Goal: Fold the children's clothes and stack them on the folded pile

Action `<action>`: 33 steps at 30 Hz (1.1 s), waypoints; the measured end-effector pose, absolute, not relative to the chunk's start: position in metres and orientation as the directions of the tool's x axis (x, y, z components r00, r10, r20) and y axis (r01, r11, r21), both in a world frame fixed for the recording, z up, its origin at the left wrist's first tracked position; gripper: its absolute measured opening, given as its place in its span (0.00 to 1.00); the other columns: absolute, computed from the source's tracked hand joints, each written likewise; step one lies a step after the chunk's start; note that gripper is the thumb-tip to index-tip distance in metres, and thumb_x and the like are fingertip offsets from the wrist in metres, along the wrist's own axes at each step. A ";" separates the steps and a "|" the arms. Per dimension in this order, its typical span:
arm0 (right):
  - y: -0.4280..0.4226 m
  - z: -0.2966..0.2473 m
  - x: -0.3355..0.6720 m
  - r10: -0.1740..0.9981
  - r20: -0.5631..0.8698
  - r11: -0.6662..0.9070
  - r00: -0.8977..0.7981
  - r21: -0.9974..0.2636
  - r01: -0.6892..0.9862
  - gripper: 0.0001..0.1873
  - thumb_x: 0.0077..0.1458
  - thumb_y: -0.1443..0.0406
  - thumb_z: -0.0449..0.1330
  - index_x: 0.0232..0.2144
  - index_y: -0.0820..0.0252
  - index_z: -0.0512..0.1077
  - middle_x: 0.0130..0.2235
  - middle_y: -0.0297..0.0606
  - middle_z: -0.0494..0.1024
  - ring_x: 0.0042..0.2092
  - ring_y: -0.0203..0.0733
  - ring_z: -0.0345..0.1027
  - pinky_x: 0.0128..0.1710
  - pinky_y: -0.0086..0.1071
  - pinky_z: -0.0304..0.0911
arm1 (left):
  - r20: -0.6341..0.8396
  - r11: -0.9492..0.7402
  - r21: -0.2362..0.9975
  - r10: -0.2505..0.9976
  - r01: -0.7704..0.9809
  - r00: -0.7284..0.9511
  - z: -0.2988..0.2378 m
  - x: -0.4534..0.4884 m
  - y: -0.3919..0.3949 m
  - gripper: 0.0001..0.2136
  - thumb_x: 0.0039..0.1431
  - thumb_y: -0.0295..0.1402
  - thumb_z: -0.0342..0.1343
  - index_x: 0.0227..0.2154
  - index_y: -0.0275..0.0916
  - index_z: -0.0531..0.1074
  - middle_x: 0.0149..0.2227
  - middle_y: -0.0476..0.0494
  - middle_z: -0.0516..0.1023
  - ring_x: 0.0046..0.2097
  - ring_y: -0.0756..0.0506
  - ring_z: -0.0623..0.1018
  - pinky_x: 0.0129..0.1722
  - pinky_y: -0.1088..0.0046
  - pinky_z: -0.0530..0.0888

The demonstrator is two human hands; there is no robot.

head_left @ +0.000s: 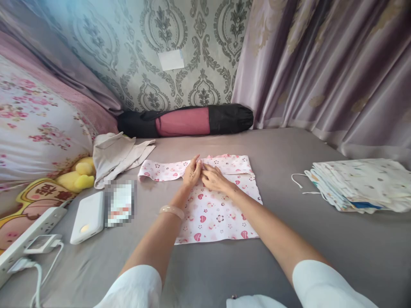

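Note:
A small white garment printed with pink hearts [218, 214] lies flat on the grey bed sheet [289, 256]. One sleeve [160, 170] stretches out to the left. My left hand [192, 172] rests on the upper part of the garment with its fingers stretched out and flat. Beside it, touching, my right hand [214, 179] lies on the cloth with fingers flat, near the folded top edge. A pale bangle [171, 210] sits on my left wrist.
A stack of folded printed cloths [359, 184] lies at the right. A beige garment [118, 156], a yellow plush toy [78, 174], a white power bank [88, 217] and a power strip [28, 237] are at the left. A black and pink rolled bag [186, 120] lies against the wall.

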State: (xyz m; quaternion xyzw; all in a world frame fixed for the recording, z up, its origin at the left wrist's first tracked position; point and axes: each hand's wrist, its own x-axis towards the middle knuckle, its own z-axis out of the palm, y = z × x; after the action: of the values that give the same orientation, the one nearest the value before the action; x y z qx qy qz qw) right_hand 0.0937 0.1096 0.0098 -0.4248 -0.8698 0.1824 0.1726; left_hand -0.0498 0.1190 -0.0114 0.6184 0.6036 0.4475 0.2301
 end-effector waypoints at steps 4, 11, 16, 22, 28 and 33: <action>0.118 0.009 0.112 0.849 0.243 0.525 -0.469 -0.475 0.706 0.22 0.64 0.68 0.42 0.50 0.62 0.72 0.59 0.46 0.68 0.59 0.41 0.61 0.60 0.35 0.53 | 0.309 -0.199 0.792 0.946 0.577 -0.098 -0.017 -0.050 0.123 0.13 0.61 0.35 0.52 0.47 0.39 0.75 0.41 0.42 0.78 0.41 0.45 0.77 0.47 0.68 0.73; 0.124 0.004 0.129 0.957 0.179 0.280 -0.227 -0.372 0.885 0.28 0.65 0.63 0.40 0.64 0.71 0.54 0.67 0.50 0.54 0.68 0.48 0.42 0.66 0.45 0.38 | 0.363 -0.206 0.810 0.911 0.549 -0.195 -0.017 -0.054 0.120 0.10 0.59 0.37 0.54 0.36 0.38 0.76 0.35 0.44 0.78 0.38 0.46 0.76 0.42 0.69 0.73; 0.121 -0.003 0.126 0.981 0.078 0.192 -0.176 -0.303 0.934 0.35 0.66 0.57 0.37 0.66 0.78 0.47 0.69 0.54 0.45 0.70 0.53 0.34 0.66 0.47 0.34 | 0.407 -0.202 0.781 0.882 0.591 -0.236 -0.021 -0.057 0.120 0.08 0.57 0.30 0.54 0.37 0.39 0.76 0.37 0.44 0.77 0.38 0.46 0.75 0.42 0.69 0.72; 0.122 -0.010 0.127 0.992 0.034 0.127 -0.122 -0.234 0.964 0.38 0.66 0.53 0.35 0.67 0.80 0.45 0.70 0.55 0.41 0.70 0.54 0.32 0.66 0.48 0.30 | 0.411 -0.139 0.652 0.890 0.745 -0.195 -0.026 -0.058 0.124 0.12 0.56 0.26 0.50 0.39 0.40 0.76 0.33 0.44 0.72 0.38 0.44 0.73 0.44 0.65 0.71; 0.130 -0.009 0.147 1.000 -0.010 -0.027 0.026 -0.178 0.984 0.39 0.66 0.54 0.37 0.66 0.82 0.44 0.69 0.57 0.41 0.70 0.57 0.31 0.66 0.46 0.30 | 0.379 -0.081 0.620 0.902 0.780 -0.208 -0.026 -0.054 0.122 0.14 0.56 0.27 0.48 0.41 0.42 0.76 0.33 0.44 0.70 0.38 0.43 0.73 0.43 0.66 0.71; 0.134 -0.007 0.165 0.999 -0.018 -0.047 0.044 -0.150 0.988 0.37 0.66 0.55 0.37 0.66 0.82 0.45 0.69 0.56 0.42 0.70 0.54 0.32 0.66 0.47 0.30 | 0.368 -0.080 0.625 0.908 0.776 -0.202 -0.026 -0.055 0.123 0.12 0.55 0.27 0.49 0.38 0.41 0.77 0.34 0.44 0.72 0.37 0.45 0.73 0.44 0.67 0.71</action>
State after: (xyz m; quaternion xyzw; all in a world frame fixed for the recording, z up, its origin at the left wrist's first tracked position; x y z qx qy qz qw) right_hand 0.1647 0.1341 -0.0068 -0.7211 -0.6887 0.0586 0.0481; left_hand -0.0555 0.1228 -0.0258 0.6258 0.6728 0.3853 0.0852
